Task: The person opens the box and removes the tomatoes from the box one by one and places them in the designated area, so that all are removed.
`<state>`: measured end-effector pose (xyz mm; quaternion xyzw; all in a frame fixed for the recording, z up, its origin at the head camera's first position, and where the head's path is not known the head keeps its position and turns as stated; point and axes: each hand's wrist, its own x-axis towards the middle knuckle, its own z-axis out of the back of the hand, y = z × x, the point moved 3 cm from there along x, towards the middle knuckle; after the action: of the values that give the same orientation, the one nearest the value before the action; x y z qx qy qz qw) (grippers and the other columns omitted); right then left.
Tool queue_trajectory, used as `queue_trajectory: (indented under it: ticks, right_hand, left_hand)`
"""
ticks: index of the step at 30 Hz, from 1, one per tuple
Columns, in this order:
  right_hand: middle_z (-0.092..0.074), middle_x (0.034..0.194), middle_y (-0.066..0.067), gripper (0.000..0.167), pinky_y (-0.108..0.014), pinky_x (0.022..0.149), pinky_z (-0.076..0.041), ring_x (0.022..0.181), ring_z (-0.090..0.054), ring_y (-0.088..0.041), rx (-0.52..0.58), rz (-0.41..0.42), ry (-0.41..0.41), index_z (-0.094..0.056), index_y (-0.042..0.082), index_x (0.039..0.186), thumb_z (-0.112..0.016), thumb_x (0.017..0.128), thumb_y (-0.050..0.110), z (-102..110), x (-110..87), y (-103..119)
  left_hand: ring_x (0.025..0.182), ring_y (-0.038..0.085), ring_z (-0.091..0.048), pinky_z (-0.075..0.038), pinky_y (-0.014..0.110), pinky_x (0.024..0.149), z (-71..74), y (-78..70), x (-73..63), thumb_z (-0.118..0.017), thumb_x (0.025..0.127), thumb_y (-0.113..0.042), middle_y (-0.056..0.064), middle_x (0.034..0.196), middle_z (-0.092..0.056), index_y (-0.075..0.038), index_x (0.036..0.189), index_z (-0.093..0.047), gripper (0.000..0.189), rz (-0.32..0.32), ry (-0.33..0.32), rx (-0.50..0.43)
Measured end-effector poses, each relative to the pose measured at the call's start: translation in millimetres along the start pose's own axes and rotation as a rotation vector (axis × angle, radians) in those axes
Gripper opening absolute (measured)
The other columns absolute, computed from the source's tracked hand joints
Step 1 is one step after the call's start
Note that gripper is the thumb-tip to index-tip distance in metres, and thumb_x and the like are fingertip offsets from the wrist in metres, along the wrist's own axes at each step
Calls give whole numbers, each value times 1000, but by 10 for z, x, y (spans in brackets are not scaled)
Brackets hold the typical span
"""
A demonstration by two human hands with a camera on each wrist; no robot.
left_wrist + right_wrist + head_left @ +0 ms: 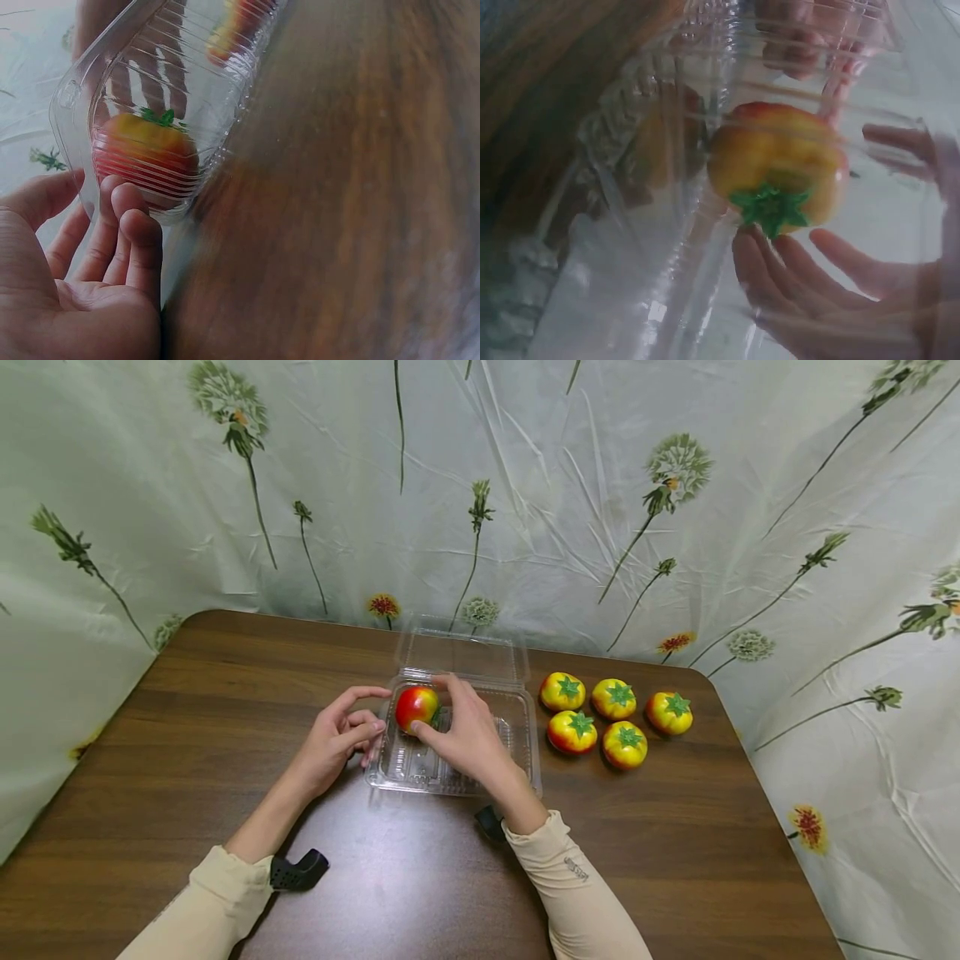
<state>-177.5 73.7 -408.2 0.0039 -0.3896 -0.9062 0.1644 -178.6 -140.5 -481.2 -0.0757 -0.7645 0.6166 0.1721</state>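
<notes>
A clear plastic clamshell container [450, 787] lies on the table with its lid laid back. Inside its left part is a shiny red-and-yellow tomato [416, 707], tipped so its green leaf top faces right. My right hand [468, 731] reaches into the container and holds this tomato, thumb at the near side and fingers at the far side. Through the plastic, the right wrist view shows fingertips [750, 244] by the leaf top. My left hand [333, 735] touches the container's left edge, its relaxed fingers [139, 229] resting against the wall beside the tomato.
To the right of the container, several more tomatoes [572, 732] sit leaf side up on the brown wooden table [697, 827]. The raised clear lid [462, 652] reaches the table's back edge. A flower-patterned curtain [540, 518] hangs behind.
</notes>
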Motion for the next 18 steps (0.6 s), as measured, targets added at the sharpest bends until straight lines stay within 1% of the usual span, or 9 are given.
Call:
queue_trajectory:
  ticks: [5, 9, 12, 16, 18]
  right_hand:
    - [-63, 137, -11, 58, -49, 106, -51, 125, -62, -30, 11, 5, -2, -56, 9, 143, -78, 92, 27, -42, 17, 9]
    - [-63, 136, -12, 56, -45, 102, -54, 119, -63, -30, 2, 14, 29, -58, 8, 142, -79, 93, 25, -96, 22, -3]
    - [-64, 137, -11, 56, -43, 100, -56, 119, -63, -29, -13, 23, 52, -58, 8, 142, -79, 93, 27, -126, 21, -12]
    - [-65, 137, -11, 59, -44, 101, -55, 120, -64, -29, -30, 29, 74, -58, 8, 144, -78, 93, 30, -148, 22, -14]
    - [-67, 136, -10, 59, -43, 99, -56, 118, -65, -28, -36, 28, 87, -57, 9, 144, -78, 94, 32, -159, 22, -14]
  left_hand:
    - [53, 17, -53, -51, 26, 48, -4, -1, -1, -59, 104, 2, 2, 76, -64, 4, 144, -46, 42, -1, 0, 7]
    - [53, 21, -52, -52, 27, 49, 0, 5, -8, -60, 104, 3, 3, 76, -64, 4, 144, -47, 43, 2, -4, 16]
    - [53, 24, -51, -52, 27, 49, 4, 8, -10, -59, 103, 4, 4, 76, -64, 4, 144, -47, 43, -3, 4, 11]
    - [53, 23, -51, -52, 26, 49, 5, 9, -7, -59, 103, 4, 3, 77, -65, 3, 143, -47, 42, -12, 17, -2]
    - [53, 22, -52, -52, 26, 49, 6, 11, -5, -59, 103, 4, 3, 76, -65, 2, 143, -47, 42, -17, 22, -8]
